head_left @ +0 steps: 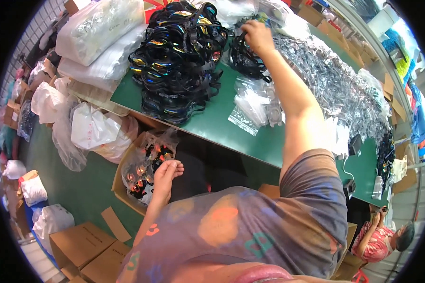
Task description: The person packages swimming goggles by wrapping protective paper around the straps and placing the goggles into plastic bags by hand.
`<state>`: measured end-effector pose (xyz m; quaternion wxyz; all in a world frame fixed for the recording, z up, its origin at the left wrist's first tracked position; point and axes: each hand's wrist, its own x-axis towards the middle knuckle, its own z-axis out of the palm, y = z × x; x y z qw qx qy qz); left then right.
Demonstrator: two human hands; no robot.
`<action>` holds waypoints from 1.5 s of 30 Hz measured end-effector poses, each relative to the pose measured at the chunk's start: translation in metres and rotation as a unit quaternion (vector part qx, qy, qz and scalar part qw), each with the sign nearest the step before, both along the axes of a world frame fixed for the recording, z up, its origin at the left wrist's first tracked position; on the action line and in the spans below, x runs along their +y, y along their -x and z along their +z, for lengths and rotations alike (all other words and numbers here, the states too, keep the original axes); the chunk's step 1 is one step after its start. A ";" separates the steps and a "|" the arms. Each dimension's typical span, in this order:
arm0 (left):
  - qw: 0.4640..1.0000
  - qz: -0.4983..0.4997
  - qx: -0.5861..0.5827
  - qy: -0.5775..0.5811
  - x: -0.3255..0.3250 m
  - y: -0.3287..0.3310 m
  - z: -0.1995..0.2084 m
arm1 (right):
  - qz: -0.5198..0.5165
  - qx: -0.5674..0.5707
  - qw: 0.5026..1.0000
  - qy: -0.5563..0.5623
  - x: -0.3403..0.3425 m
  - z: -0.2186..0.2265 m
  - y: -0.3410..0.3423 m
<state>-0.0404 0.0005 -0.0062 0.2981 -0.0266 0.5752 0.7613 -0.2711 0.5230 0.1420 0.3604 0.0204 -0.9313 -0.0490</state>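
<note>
My right hand [259, 37] reaches to the far side of the table, its fingers bent down and closed on a black strap in a small heap of black straps [246, 59]. Left of that heap stands a tall stack of black swim goggles [177, 61] with shiny, mirrored lenses. Low in front of me, my left hand [167, 177] is curled, thumb against the fingers, with nothing visible in it. Beside it is an open carton [123, 181] lined with clear plastic, holding goggles with orange lenses [144, 177].
Clear plastic bags [250, 106] lie on the green table [212, 129]. A long mound of clear cases [326, 75] covers its right side. White wrapped bundles [99, 33] rest at the back left. Cartons [82, 243] stand on the floor. Another person [375, 240] is at the lower right.
</note>
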 end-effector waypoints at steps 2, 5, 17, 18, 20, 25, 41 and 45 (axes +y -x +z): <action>0.999 0.000 0.050 0.014 0.003 -0.001 -0.001 | 0.067 0.093 0.993 0.009 -0.004 0.033 -0.031; 0.994 -0.022 0.106 0.026 0.016 0.000 0.007 | 0.105 0.155 0.964 0.191 -0.026 0.078 -0.089; 0.830 0.008 0.543 -0.130 0.123 0.015 0.193 | 0.435 0.037 0.607 0.664 -0.149 0.164 -0.281; 0.841 -0.045 0.520 -0.140 0.132 0.007 0.194 | 0.434 0.024 0.628 0.645 -0.163 0.153 -0.300; 0.887 -0.156 0.406 -0.154 0.146 -0.021 0.180 | 0.437 -0.030 0.593 0.676 -0.182 0.120 -0.326; 0.940 -0.293 0.109 -0.140 0.130 -0.046 0.129 | 0.367 -0.066 0.472 0.799 -0.211 0.055 -0.379; 0.966 -0.244 -0.046 -0.072 0.063 -0.077 0.041 | 0.150 -0.198 0.898 0.363 -0.211 -0.048 -0.408; 0.976 -0.209 0.031 -0.058 0.061 -0.075 0.042 | 0.051 -0.028 0.916 0.397 -0.152 -0.019 -0.378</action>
